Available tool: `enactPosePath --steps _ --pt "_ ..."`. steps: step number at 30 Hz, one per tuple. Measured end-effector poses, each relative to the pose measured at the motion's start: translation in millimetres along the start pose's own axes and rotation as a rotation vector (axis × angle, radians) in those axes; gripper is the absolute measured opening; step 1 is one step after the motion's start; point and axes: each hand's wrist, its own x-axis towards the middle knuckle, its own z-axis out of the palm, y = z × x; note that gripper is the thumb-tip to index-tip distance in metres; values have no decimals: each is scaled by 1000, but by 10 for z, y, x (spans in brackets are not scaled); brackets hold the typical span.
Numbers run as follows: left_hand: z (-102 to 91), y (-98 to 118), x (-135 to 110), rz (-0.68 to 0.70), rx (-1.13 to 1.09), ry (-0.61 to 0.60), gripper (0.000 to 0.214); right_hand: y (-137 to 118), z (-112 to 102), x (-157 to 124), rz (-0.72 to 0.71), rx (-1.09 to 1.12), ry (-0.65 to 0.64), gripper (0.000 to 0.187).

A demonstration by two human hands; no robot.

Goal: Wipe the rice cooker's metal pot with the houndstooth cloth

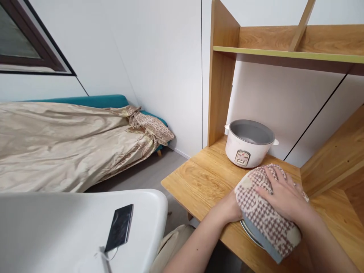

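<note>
A brown-and-cream checked cloth with a blue-grey edge drapes over a round lid-like piece; only its shiny metal rim shows. My right hand rests on top of the cloth, fingers stretched and spread across it. From the left, my left hand reaches in beneath the cloth at the round piece's side. Its fingers are hidden, so their hold cannot be made out. Just beyond both hands, a white rice cooker stands uncovered on the wooden desk, its grey inside showing.
Above the desk runs a wooden shelf with upright side panels. A white rounded surface at the lower left bears a black phone with a white cable. Behind it, a beige cover lies over a teal sofa.
</note>
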Motion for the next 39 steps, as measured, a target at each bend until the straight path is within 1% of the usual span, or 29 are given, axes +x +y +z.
enactPosePath --steps 1,2,3,5,6,8,10,11,13,15,16,18,20,22,24,25,26,27,29,30,31,32,34,37,38,39 --pt "-18 49 2 -33 -22 2 89 -46 2 -46 -40 -13 -11 96" --pt "-35 91 0 -54 -42 14 86 -78 2 -77 -63 -27 -22 100" --pt "-50 121 -6 -73 -59 39 85 -92 1 -87 -73 -37 -22 101" --pt "-66 135 -24 -121 -103 62 90 -70 -6 -44 -60 -27 -8 94" --pt "-65 120 -36 -148 -121 67 94 -39 -10 2 -33 -10 5 88" --pt "-46 61 -58 -193 -140 55 112 36 -12 104 37 33 28 77" --pt "-24 5 -69 -219 -145 28 129 88 -3 167 80 45 40 72" --pt "-20 -8 -70 -225 -152 23 132 97 6 170 80 39 44 72" --pt "-31 6 -60 -231 -184 34 123 80 31 125 41 6 48 77" --pt "-59 53 -45 -243 -228 64 100 40 56 51 -30 -37 50 89" --pt "-73 76 -38 -245 -244 83 93 24 64 23 -53 -53 49 93" --pt "-85 94 -32 -236 -256 87 89 13 66 14 -66 -64 34 93" --pt "-72 70 -37 -216 -247 55 95 31 49 69 -17 -47 15 83" --pt "-46 26 -47 -211 -223 24 116 60 22 149 55 -24 9 71" --pt "-31 1 -51 -235 -188 17 137 76 2 199 93 -15 13 66" --pt "-33 5 -50 -245 -175 17 140 76 0 200 95 -17 17 66" --pt "-41 20 -46 -250 -168 13 136 71 4 185 84 -20 20 67" --pt "-55 45 -41 -251 -170 16 126 64 12 156 66 -26 21 70" --pt "-88 104 -29 -242 -200 42 97 51 37 84 1 -40 26 84" --pt "-101 130 -24 -236 -218 62 88 49 49 53 -31 -47 28 92" --pt "-110 147 -18 -230 -237 76 83 51 57 34 -56 -51 28 97" --pt "-114 154 -14 -232 -252 87 83 58 59 28 -70 -50 25 98" --pt "-104 140 -7 -243 -274 68 94 80 50 57 -59 -30 21 89" --pt "-81 99 -3 -274 -285 1 127 110 27 138 2 5 16 71" --pt "-81 95 -2 -286 -291 -11 135 114 25 154 15 8 21 70" --pt "-86 99 -2 -302 -296 -9 137 115 30 159 18 4 26 70"
